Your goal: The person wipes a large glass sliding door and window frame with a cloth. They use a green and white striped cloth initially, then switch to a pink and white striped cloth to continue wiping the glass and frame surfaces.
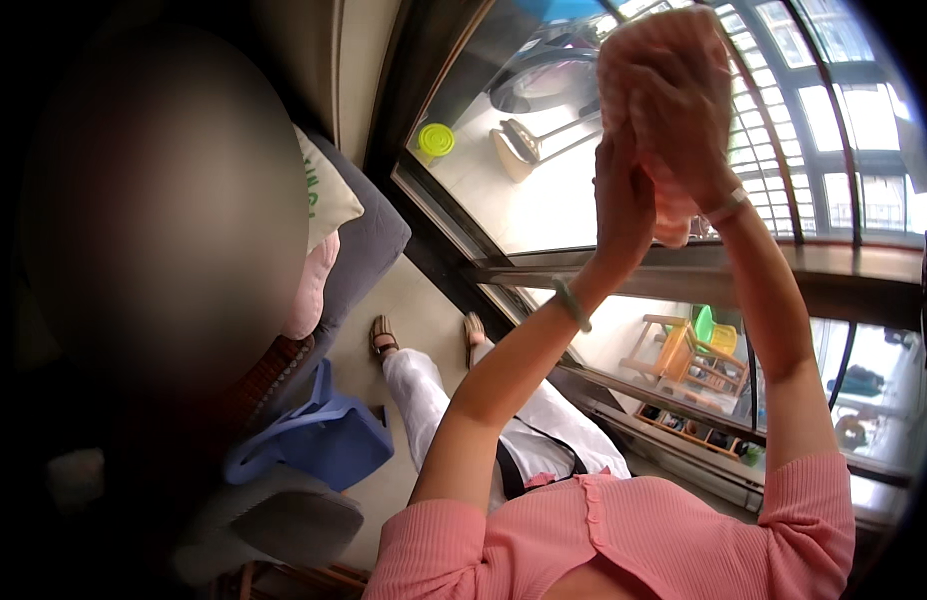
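Our right hand [684, 120] sits flat on the pink cloth [656, 70], pressing it to the window glass [524, 200] up high; our left hand [622, 195] touches just below, fingers together.

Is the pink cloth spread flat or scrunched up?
Scrunched up: the cloth is bunched between the left hand and right hand, against the window.

Both arms raised, elbows bent. Left hand [624, 205] upright, palm against the right hand [684, 110], whose fingers [674, 60] curl closed.
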Action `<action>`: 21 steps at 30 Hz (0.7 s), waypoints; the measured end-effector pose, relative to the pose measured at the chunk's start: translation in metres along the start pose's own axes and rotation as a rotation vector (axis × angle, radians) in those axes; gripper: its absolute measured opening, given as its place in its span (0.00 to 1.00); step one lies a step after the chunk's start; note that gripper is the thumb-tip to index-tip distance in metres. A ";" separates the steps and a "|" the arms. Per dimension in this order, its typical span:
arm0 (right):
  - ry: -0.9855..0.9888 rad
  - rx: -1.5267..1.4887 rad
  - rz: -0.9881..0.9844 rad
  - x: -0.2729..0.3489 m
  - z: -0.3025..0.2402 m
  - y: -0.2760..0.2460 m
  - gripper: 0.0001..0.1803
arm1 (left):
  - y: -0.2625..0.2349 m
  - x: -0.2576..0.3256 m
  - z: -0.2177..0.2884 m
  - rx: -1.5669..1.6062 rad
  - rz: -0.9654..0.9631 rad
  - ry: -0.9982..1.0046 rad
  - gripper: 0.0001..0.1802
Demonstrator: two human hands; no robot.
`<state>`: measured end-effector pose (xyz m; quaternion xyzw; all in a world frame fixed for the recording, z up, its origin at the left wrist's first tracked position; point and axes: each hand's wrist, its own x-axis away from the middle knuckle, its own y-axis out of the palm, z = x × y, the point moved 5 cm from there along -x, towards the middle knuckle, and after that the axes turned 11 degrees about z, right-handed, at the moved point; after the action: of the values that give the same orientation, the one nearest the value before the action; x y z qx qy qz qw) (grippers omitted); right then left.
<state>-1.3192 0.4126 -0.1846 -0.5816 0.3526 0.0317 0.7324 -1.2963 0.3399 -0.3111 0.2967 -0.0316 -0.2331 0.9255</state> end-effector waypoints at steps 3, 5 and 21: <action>-0.453 0.191 0.048 0.043 -0.038 -0.105 0.09 | 0.005 0.061 0.041 -0.095 -0.125 0.093 0.30; -0.415 0.118 -0.055 0.104 -0.037 -0.139 0.10 | -0.002 0.124 0.054 -0.065 -0.180 0.103 0.28; -0.388 0.491 0.344 0.229 0.056 -0.483 0.19 | 0.183 0.339 0.186 0.237 -0.351 0.495 0.24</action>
<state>-0.8995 0.2231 0.0937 -0.3034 0.2970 0.1787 0.8876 -0.9555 0.2189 -0.0823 0.4509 0.2190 -0.3046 0.8099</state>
